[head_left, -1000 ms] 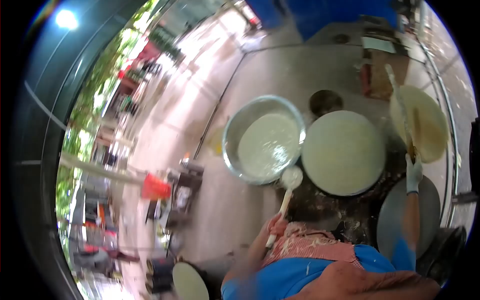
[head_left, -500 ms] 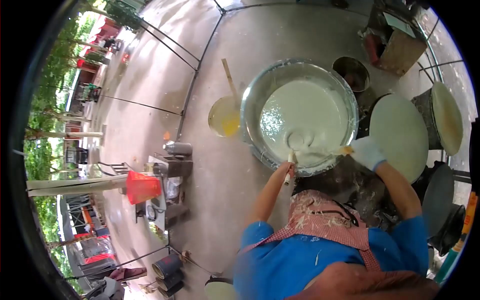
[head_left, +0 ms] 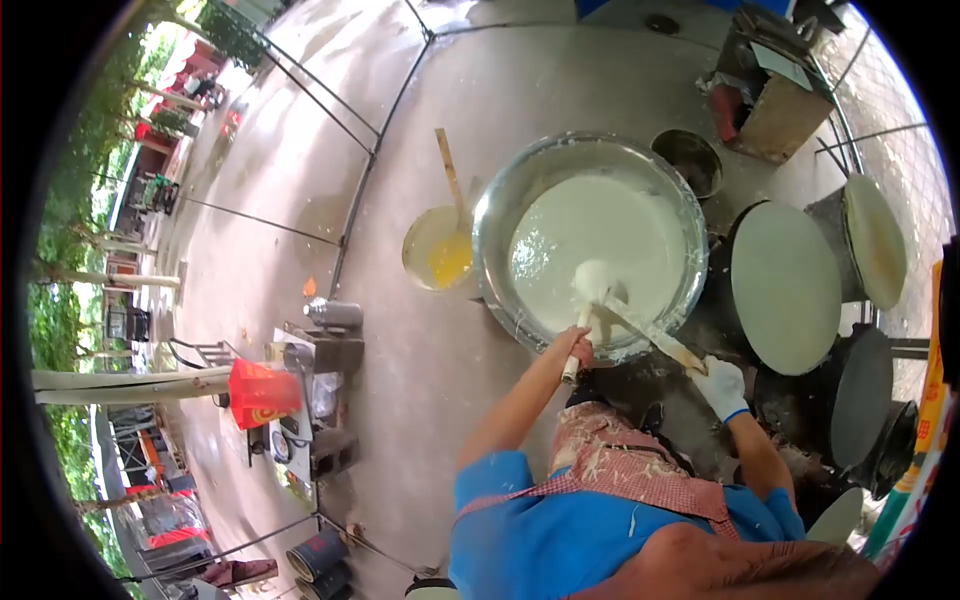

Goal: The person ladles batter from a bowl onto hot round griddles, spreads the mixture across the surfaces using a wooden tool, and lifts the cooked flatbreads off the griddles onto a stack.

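A wide metal basin [head_left: 487, 200] of thick, pale batter [head_left: 620, 225] stands in front of me. My left hand [head_left: 578, 346], bare, is closed around the handle of a ladle [head_left: 592, 278]. The ladle's bowl is coated in batter over the near part of the basin; how full it is I cannot tell. In a white glove, my right hand [head_left: 720, 388] grips the wooden end of a flat spatula [head_left: 652, 334]. Batter covers the spatula's blade, which slants across the basin's near rim with its tip close beside the ladle.
Round pale griddle plates [head_left: 787, 290] stand to the right, one behind another. Left of the basin is a bucket [head_left: 412, 250] with yellow contents and a wooden stick [head_left: 447, 165]. A dark pot [head_left: 690, 160], a box [head_left: 785, 118] and a red container [head_left: 265, 394] are farther off.
The ladle's bowl has come up into view, coated with batter. My right hand has moved nearer my body, and the spatula now reaches across to the ladle. The whole view has shifted slightly.
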The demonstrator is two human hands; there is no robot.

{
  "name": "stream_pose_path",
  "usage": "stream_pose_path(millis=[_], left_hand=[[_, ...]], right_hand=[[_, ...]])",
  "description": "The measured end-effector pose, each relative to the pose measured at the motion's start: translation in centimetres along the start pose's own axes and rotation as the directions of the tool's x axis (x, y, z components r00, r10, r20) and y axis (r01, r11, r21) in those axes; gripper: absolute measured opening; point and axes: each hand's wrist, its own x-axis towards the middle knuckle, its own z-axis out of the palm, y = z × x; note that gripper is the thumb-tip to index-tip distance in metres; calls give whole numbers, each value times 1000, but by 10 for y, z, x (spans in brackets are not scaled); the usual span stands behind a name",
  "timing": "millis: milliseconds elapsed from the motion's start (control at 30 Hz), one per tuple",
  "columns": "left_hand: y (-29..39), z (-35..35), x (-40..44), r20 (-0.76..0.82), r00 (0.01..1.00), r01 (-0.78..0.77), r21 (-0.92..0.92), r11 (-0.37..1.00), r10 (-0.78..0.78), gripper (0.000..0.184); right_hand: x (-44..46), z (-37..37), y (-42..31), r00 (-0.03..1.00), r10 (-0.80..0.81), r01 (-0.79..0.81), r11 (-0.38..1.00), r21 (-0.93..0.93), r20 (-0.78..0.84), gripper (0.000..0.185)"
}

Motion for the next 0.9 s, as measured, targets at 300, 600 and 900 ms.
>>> stream_pose_path(millis=[300,600,900], left_hand=[[-102,188,-261,336,841,-535,407,740,423,12],[-75,196,-327,663,403,-741,641,-199,631,14],[-40,108,-208,322,885,136,511,849,-336,24]], right_hand=[[-18,-144,-13,631,-264,503,855,125,-729,34],[-23,-195,-42,481,-174,832,399,385,-860,28],[-138,-89,30,935,161,84,762,642,-315,36]])
